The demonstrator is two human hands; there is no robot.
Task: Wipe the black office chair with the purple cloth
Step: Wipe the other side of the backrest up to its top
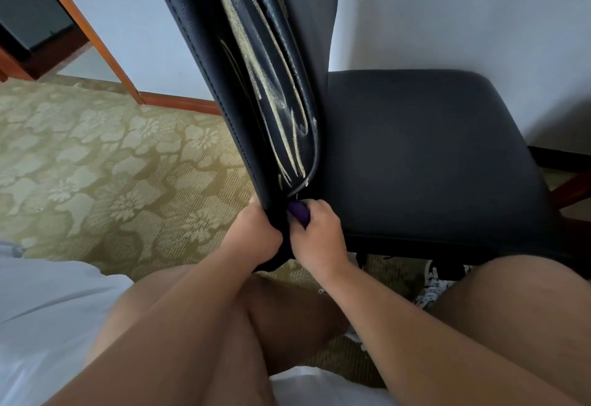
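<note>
we see the black office chair (479, 220) from above, and we place everything by its seat (431, 156). the backrest (204, 63) rises from the seat's left edge and leans away toward the top of the view, with pale yellowish streaks (271, 102) smeared down the side that faces the seat. the left hand (256, 236) sits just left of the seat's near-left corner, its fingers curled round the bottom edge of the backrest and gripping it. the right hand (316, 233) rests at that same corner, fingers bunched round the purple cloth (299, 212). the cloth shows only as a small wad above the knuckles, pressed into the crease where backrest meets seat. the two hands are just beside each other, the dark backrest edge between them. left of the seat lies a green carpet (96, 156) with a pale flower pattern. behind the seat stands a plain light wall (447, 12). below the seat's near edge a patterned white shoe (435, 284) shows between bare knees.
</note>
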